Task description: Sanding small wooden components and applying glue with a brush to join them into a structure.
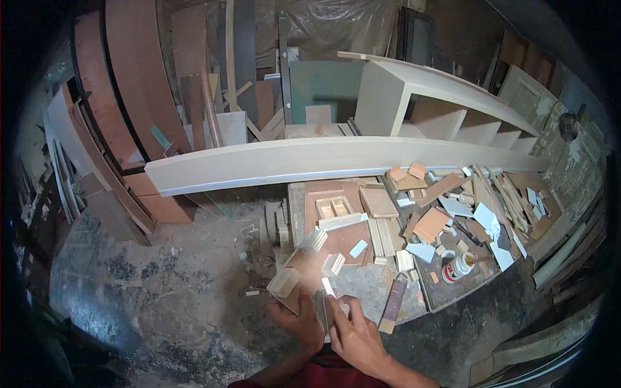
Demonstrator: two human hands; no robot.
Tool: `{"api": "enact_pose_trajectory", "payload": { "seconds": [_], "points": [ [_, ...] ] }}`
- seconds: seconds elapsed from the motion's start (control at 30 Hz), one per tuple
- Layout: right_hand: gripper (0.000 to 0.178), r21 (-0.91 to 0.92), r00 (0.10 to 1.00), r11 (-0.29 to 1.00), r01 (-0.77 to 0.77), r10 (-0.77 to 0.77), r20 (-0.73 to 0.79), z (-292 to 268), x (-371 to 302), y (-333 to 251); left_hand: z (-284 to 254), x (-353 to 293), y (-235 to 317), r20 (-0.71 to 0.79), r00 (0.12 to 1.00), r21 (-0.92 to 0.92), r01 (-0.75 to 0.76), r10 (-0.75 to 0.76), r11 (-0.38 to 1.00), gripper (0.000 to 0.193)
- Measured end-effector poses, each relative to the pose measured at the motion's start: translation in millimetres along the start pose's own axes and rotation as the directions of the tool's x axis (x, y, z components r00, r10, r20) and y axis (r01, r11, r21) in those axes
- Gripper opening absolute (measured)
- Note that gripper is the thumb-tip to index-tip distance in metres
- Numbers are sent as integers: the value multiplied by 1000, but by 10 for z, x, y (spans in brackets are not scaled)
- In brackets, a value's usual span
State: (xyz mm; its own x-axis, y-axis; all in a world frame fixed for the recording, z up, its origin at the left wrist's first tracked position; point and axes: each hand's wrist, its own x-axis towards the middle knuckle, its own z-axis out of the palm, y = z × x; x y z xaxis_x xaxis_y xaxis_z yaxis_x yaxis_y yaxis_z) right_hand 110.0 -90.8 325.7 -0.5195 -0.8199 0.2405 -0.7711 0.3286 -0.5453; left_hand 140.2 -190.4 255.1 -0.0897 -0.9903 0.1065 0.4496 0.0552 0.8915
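Observation:
Low in the middle of the head view, my left hand (303, 323) grips a small wooden board (289, 301). A pale grooved wood block (283, 282) sits at that board's upper end. Close by on the right, my right hand (356, 334) is closed, its thumb and index finger at the lower end of a small white strip (328, 286). Between the hands stands a dark narrow edge (319, 309), partly hidden. More pale grooved blocks (333, 264) lie just beyond my fingers. A sanding block (392, 304) rests right of my right hand.
A long pale plank (278, 163) crosses the bench's far side, before a pale shelf unit (381, 97). A small compartmented wooden frame (334, 207) lies on the bench (372, 294). To the right are a white jar (458, 266), wood offcuts (432, 224) and white scraps (486, 218).

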Motion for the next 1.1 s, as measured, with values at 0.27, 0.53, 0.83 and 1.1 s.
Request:
{"api": "enact_pose_trajectory", "payload": {
  "seconds": [0.27, 0.53, 0.83, 1.1],
  "points": [
    [51, 37, 997, 999, 32, -29, -72, -239, -122, 345, 326, -264, -59, 25, 997, -137, 82, -80, 987, 37],
    [48, 65, 993, 992, 108, -104, -57, -479, -400, 1111, 795, -539, -138, -46, 995, -258, 73, -87, 963, 40],
    [52, 84, 932, 944, 319, -296, -211, -1126, -617, 2045, 1258, -957, -322, 86, 966, -292, 257, -242, 921, 35],
    [54, 41, 926, 928, 371, -367, -86, -1635, -558, 2670, 1479, -1226, -369, 204, 840, -319, 542, -503, 777, 40]
  ]
}}
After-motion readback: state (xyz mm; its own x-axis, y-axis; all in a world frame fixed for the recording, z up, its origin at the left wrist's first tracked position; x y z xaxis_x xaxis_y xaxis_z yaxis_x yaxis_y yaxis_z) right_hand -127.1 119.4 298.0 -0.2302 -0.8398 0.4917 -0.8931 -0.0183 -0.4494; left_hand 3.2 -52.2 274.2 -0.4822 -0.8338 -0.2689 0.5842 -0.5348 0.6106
